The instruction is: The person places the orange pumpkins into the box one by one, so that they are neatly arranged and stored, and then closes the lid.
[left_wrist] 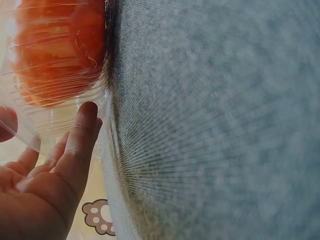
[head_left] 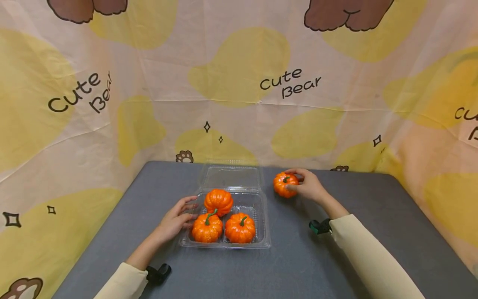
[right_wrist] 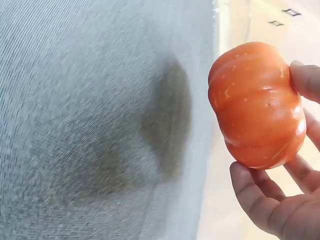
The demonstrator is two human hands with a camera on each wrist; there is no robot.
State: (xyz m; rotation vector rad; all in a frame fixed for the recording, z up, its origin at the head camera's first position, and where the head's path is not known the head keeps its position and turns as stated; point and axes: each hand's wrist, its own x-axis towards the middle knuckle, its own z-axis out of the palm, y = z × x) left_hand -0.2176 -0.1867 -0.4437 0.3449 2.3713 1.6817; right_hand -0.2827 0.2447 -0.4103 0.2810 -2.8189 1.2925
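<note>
Off the table to the right of a clear plastic clamshell box [head_left: 262, 224], my right hand [head_left: 310, 187] grips a small orange pumpkin [right_wrist: 257, 105] between thumb and fingers. In the right wrist view, its shadow lies apart from it on the table. My left hand [head_left: 173, 220] rests at the box's left side, its fingers [left_wrist: 80, 135] fairly straight along the ribbed wall. Inside the box are three more pumpkins: a front left one [head_left: 206, 229], a front right one [head_left: 240, 229] and a back left one [head_left: 218, 201], which is tipped over.
The box's transparent lid [head_left: 232, 176] is folded back toward the rear of the grey table [head_left: 291, 265]. Behind and beside the table hangs a printed cloth [head_left: 239, 66] with bear lettering.
</note>
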